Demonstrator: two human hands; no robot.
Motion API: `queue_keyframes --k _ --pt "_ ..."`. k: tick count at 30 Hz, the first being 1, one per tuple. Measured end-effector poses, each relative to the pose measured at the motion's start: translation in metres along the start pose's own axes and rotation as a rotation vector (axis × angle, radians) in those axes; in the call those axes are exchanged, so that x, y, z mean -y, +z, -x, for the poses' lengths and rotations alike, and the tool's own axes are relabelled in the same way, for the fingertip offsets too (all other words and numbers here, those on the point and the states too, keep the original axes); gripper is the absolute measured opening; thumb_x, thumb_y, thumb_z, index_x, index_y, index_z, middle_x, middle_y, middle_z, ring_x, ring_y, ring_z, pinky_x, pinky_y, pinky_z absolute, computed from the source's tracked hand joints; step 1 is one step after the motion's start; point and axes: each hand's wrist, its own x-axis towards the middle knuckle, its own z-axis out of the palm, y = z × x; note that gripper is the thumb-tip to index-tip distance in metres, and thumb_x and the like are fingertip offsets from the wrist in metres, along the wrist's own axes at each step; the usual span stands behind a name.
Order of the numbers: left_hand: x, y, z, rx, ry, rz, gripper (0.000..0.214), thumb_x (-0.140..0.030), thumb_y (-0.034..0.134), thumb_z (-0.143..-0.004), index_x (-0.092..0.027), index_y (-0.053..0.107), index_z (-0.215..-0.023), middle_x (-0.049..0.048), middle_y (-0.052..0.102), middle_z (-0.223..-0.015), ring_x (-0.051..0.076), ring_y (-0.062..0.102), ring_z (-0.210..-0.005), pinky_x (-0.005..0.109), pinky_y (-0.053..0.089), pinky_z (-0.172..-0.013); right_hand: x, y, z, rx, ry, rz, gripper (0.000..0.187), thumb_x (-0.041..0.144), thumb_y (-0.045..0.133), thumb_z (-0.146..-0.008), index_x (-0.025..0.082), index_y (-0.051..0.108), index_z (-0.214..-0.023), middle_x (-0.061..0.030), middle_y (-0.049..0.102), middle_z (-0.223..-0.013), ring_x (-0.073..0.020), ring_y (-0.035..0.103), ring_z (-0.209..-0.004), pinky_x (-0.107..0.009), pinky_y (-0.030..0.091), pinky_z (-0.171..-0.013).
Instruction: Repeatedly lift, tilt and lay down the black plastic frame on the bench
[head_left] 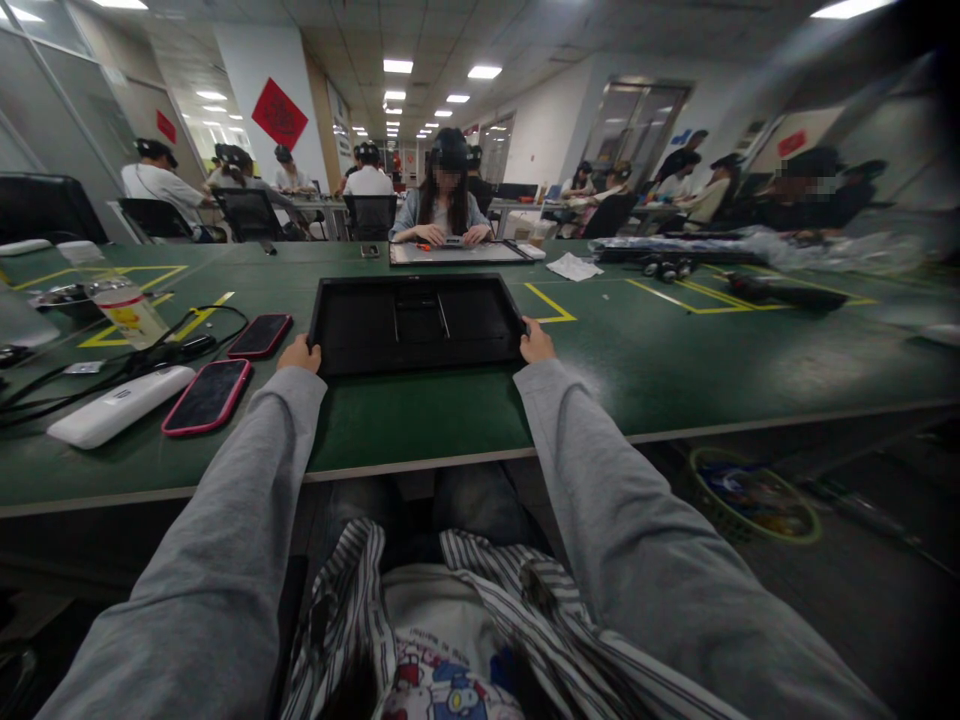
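Observation:
A shallow black tray [352, 325] with inner dividers lies flat on the green table [420, 415] straight ahead of me. My left hand [300, 354] grips its near left corner, fingers curled over the rim. My right hand [535, 342] grips the near right corner the same way. Both arms wear grey sleeves and reach out from my lap.
Left of the tray lie two pink-cased phones [207, 396] [260, 335], a white power bank [120, 406], black cables [112, 365] and a plastic bottle [129, 310]. Across the table a person [444, 205] works over a tray. A basket [754, 497] sits on the floor, right.

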Motion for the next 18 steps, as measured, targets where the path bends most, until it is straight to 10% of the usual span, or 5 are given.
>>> queue_keyframes --k 18 --pt "0.008 0.009 -0.011 0.02 0.014 -0.022 0.056 -0.038 0.043 -0.089 -0.013 0.041 -0.139 0.0176 0.056 -0.132 0.029 0.053 -0.122 0.038 0.042 -0.099 0.002 -0.001 -0.001 0.04 0.012 0.042 0.057 0.015 0.043 -0.085 0.014 0.042 -0.142 -0.0148 0.06 -0.129 -0.0297 0.056 -0.118 -0.049 0.042 -0.103"
